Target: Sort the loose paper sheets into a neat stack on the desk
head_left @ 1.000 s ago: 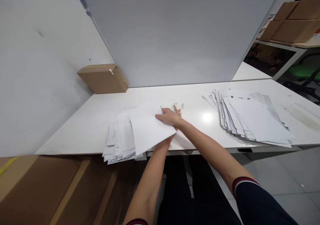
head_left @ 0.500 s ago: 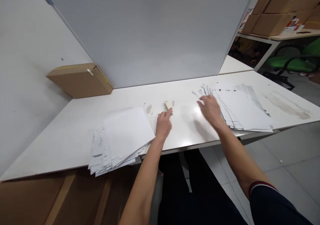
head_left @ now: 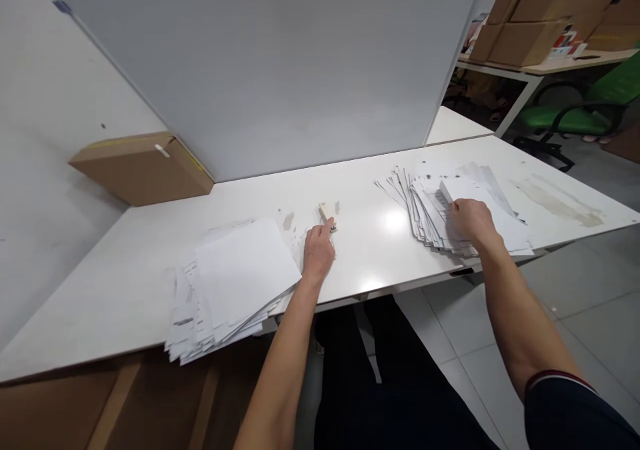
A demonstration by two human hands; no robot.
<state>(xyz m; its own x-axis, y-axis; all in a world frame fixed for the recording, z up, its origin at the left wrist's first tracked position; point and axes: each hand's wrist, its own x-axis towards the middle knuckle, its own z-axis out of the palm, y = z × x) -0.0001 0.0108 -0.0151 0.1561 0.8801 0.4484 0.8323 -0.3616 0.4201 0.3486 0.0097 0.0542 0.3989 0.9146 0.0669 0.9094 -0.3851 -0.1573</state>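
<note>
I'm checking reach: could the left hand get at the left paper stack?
Likely yes: the left hand is near the left paper stack, with nothing visible between them.

The sheet [head_left: 245, 270] held earlier now lies left of the beige tool [head_left: 325, 211], and the right hand [head_left: 470, 220] lifts another sheet [head_left: 463, 189] right of it.

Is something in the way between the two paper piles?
Yes: the left hand sits between the left stack of white paper sheets and the right white paper stack, its fingers at a small, oblong, cream-coloured stapler.
</note>
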